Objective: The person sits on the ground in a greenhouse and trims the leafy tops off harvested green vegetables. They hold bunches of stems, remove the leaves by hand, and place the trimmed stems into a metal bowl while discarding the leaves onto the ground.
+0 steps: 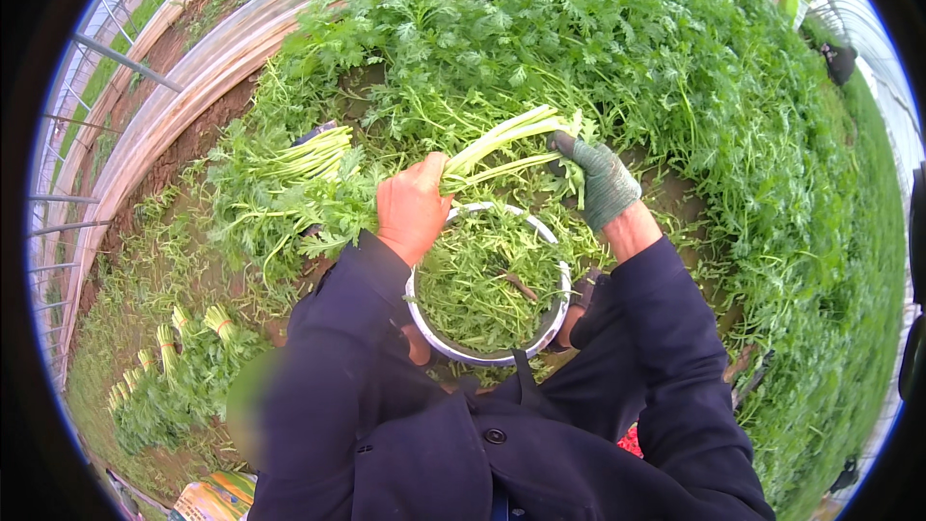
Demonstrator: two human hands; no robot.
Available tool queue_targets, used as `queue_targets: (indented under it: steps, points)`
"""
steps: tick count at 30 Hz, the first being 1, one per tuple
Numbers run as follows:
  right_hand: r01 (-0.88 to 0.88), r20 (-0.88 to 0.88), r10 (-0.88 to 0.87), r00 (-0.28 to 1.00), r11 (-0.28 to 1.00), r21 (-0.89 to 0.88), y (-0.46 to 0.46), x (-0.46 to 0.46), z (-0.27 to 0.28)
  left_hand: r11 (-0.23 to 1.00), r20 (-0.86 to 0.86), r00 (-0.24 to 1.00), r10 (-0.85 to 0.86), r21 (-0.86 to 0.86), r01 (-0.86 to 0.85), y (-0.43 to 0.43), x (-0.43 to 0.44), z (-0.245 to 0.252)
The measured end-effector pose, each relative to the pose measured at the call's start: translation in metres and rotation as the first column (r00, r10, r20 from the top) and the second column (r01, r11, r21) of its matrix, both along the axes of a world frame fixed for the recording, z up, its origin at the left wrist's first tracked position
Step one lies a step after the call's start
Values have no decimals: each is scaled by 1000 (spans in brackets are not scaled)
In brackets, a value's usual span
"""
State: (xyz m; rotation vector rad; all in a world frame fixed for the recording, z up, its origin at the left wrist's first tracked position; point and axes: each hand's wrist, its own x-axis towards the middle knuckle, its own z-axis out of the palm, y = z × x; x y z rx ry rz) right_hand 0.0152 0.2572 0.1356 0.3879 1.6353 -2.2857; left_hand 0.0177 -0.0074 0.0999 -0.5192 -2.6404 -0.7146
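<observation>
My bare left hand [412, 206] is closed around a bunch of leafy green stems [503, 137], whose pale stalks point right and slightly up. At the stalk end, my right hand [597, 177], in a green work glove with dark fingertips, grips leafy bits and the stalks; its fingers are partly hidden. Below both hands, between the knees, stands a round tub with a pale rim [563, 297], filled with loose green leaves and stems [485, 282]. Left of my left hand lies a pile of cut stems [311, 155] with their leaves towards me.
Dense leafy plants [579, 29] grow ahead and along the right. Several bundles tied with orange bands [221, 323] lie at the lower left, near a printed bag [213, 498]. Plastic sheeting [195, 65] and metal hoops [126, 61] of a tunnel greenhouse border the left side.
</observation>
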Motion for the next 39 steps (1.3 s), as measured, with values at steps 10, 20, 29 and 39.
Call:
queue_targets:
  steps: [10, 20, 29, 39]
  points:
    - [-218, 292, 670, 682, -195, 956, -24, 16, -28, 942, 184, 971, 152, 269, -199, -24, -21, -8]
    - [-78, -159, 122, 980, 962, 260, -54, 6, 0, 982, 277, 957, 82, 144, -125, 11, 3, -2]
    - [230, -232, -169, 958, 935, 268, -11, -9, 3, 869, 432, 896, -100, 477, -133, -15, -19, -22]
    - [-439, 199, 572, 796, 319, 840, -30, 7, -5, 673, 570, 725, -386, 712, -201, -26, -22, -2]
